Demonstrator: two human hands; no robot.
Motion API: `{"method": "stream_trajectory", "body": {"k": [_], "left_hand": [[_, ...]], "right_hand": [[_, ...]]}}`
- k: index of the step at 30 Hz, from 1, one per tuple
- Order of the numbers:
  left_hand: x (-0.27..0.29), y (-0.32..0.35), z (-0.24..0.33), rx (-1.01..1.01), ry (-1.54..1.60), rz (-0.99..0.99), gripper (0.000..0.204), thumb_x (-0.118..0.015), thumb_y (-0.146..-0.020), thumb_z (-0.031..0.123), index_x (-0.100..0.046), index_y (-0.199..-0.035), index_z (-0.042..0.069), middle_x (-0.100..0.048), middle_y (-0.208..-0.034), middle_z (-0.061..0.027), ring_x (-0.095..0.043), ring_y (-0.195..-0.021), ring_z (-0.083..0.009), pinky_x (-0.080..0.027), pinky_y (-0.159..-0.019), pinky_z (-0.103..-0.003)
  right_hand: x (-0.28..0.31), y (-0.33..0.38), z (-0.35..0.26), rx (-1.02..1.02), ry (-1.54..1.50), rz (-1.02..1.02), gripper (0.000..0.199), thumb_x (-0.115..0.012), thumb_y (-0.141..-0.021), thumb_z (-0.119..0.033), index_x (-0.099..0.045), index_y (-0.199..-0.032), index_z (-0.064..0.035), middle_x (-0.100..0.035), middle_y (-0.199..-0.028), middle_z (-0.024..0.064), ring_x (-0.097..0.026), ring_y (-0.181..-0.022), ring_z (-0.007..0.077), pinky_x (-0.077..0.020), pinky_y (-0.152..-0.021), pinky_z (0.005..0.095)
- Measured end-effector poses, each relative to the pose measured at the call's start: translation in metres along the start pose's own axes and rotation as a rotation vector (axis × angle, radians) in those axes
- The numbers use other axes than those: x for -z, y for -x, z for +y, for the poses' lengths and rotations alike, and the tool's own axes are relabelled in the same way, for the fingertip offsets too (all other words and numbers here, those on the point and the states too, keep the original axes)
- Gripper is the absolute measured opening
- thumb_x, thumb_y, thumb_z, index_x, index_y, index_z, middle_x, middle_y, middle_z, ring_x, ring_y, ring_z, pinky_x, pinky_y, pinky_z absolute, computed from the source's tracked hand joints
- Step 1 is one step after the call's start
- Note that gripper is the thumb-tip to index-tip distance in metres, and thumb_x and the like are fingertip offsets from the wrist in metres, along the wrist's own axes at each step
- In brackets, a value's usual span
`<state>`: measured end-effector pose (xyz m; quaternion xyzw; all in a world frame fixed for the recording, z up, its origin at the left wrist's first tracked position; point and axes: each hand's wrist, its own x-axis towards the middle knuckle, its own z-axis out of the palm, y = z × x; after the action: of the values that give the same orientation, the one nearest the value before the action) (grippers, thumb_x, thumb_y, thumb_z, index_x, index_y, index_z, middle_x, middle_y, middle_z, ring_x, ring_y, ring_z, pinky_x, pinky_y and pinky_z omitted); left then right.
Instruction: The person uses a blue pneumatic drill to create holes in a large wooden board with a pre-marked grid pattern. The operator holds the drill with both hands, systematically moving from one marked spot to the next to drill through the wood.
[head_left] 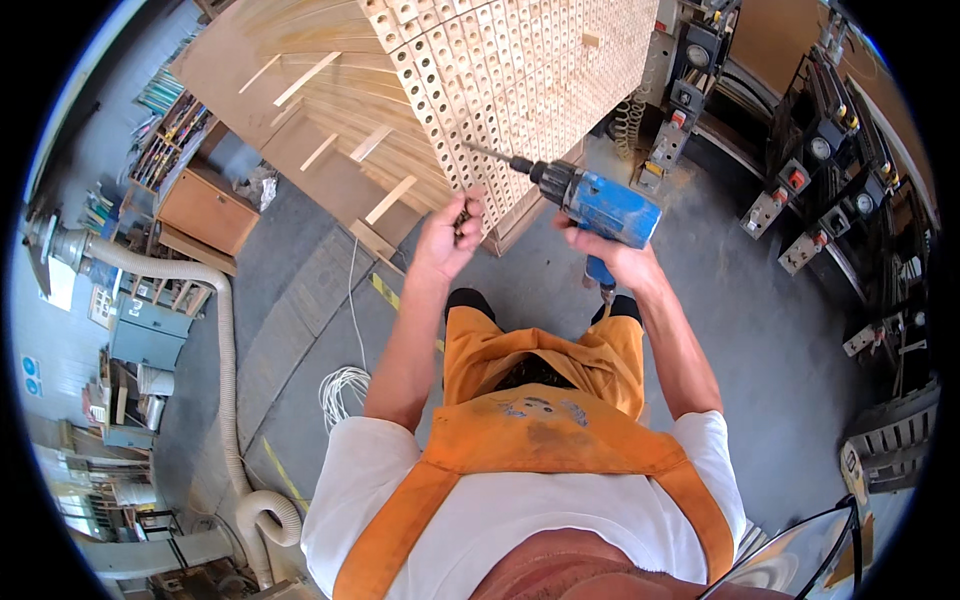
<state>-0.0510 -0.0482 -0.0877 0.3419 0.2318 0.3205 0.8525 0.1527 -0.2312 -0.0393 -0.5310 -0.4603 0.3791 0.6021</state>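
My right hand (618,252) is wrapped round the grip of a blue power drill (612,208), with a cord or hose running from its base. A long bit (487,152) sticks out of its black chuck to the left, its tip in front of a big stack of light wooden pieces (520,75) whose face is full of round holes. Whether the tip touches the wood I cannot tell. Close to the stack's lower left corner, my left hand (452,235) is raised with its fingers curled. Small dark things seem to lie in them, too unclear to name.
Loose wooden strips (390,200) lie on the sheet left of the stack. A coiled white cable (343,392) and a thick ribbed hose (228,380) are on the floor at left. Dark machines with gauges (820,150) stand at right. A brown cabinet (207,212) is far left.
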Motion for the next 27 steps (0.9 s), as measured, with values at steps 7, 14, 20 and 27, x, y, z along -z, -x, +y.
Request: {"method": "stream_trajectory", "body": {"k": [7, 14, 20, 27], "left_hand": [[-0.017, -0.008, 0.031, -0.075, -0.037, -0.171, 0.024, -0.053, -0.098, 0.021, -0.055, -0.112, 0.002, -0.052, -0.08, 0.0007, -0.04, -0.056, -0.0021, -0.029, -0.04, -0.015], [-0.028, -0.014, 0.027, -0.116, -0.241, -0.081, 0.029, -0.052, -0.098, 0.028, -0.057, -0.107, 0.001, -0.052, -0.075, 0.001, -0.04, -0.052, -0.0032, -0.03, -0.04, -0.016], [-0.053, -0.032, 0.035, -0.187, -0.121, -0.039, 0.03, -0.048, -0.1, 0.028, -0.054, -0.114, 0.002, -0.049, -0.079, 0.0022, -0.039, -0.056, -0.0031, -0.03, -0.042, -0.016], [-0.047, -0.048, 0.042, -0.201, 0.087, -0.177, 0.024, -0.047, -0.1, 0.024, -0.052, -0.117, 0.007, -0.048, -0.081, 0.0004, -0.041, -0.059, -0.0049, -0.032, -0.043, -0.016]], "right_hand": [[0.015, 0.014, 0.02, -0.117, -0.195, -0.107, 0.029, -0.071, -0.079, -0.007, -0.065, -0.107, -0.0044, -0.069, -0.099, 0.0073, -0.064, -0.09, 0.0157, -0.0529, -0.079, 0.0314], [0.018, 0.012, 0.03, -0.072, -0.128, -0.076, 0.028, -0.07, -0.081, -0.008, -0.065, -0.108, -0.0045, -0.069, -0.101, 0.0076, -0.063, -0.091, 0.0151, -0.0524, -0.078, 0.0316], [-0.006, 0.004, 0.023, -0.025, 0.079, 0.015, 0.027, -0.069, -0.083, -0.009, -0.065, -0.109, -0.0056, -0.069, -0.099, 0.0042, -0.061, -0.089, 0.0118, -0.0496, -0.077, 0.0293], [-0.024, -0.031, 0.025, -0.02, -0.281, 0.04, 0.021, -0.065, -0.082, -0.003, -0.065, -0.102, -0.0036, -0.067, -0.094, 0.004, -0.061, -0.085, 0.0116, -0.0493, -0.074, 0.0278]]}}
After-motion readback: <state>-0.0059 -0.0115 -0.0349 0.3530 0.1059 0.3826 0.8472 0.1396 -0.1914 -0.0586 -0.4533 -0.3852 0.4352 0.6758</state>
